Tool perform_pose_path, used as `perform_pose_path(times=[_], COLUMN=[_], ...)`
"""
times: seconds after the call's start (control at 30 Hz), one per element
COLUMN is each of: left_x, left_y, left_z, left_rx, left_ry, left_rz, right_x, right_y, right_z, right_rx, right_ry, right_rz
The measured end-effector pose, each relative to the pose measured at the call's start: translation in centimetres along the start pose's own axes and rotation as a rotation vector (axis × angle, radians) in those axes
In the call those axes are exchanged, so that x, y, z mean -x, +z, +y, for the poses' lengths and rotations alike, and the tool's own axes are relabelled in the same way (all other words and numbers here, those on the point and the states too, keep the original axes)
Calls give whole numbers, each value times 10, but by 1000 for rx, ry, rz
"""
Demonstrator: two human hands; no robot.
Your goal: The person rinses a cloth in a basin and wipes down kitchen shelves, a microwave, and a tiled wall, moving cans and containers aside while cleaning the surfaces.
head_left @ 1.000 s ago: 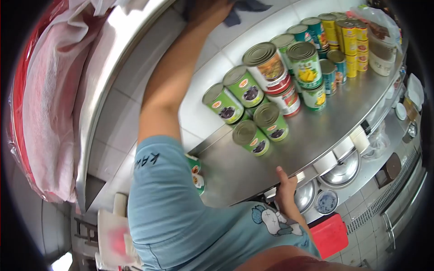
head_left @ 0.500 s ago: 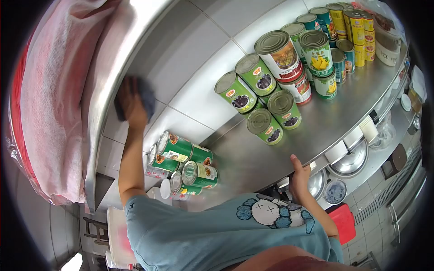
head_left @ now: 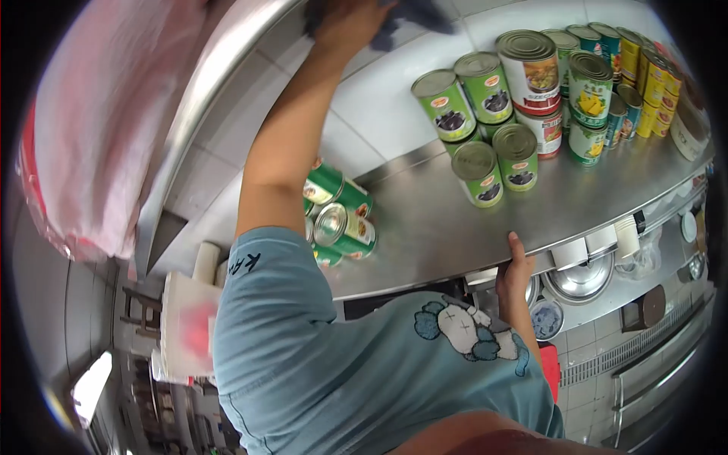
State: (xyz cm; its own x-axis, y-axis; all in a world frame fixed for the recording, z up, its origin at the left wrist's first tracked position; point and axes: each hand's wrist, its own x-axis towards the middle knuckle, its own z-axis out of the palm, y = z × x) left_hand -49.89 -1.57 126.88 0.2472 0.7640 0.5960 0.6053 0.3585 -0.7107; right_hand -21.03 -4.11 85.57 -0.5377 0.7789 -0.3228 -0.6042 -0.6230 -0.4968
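Note:
At the top of the view my left hand is closed on a dark blue cloth, held against the tiled wall. Blur and the frame's upper edge hide part of these fingers. My right hand grips the front edge of the stainless steel shelf, thumb on top and the other fingers mostly hidden below. Green cans with dark contents on their labels stand stacked on the shelf between the hands. Other green cans sit lower left, partly behind my left arm.
A large Szechuan-labelled can, pineapple cans and yellow cans stand further right. A metal-edged ledge bearing a pinkish wrapped bundle is at upper left. Metal lids lie below the shelf.
My left hand has swept with the cloth along the wall, upward and to the right in view. My right hand stays on the shelf edge. The camera view has shifted, and the cans appear further right.

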Motion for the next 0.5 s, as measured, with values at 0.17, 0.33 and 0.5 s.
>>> perform_pose_path(times=[0.17,0.33,0.5], left_x=[164,174,151], left_y=[-30,-18,4], left_z=[-112,-85,13], left_rx=[-134,-193,7], left_ry=[-161,-476,28], left_rz=[-106,1,-381], right_x=[8,-4,-3], right_y=[4,-7,0], right_z=[-7,3,-1], right_rx=[48,-20,-11], right_ry=[13,74,75], right_rz=[2,-35,-19])
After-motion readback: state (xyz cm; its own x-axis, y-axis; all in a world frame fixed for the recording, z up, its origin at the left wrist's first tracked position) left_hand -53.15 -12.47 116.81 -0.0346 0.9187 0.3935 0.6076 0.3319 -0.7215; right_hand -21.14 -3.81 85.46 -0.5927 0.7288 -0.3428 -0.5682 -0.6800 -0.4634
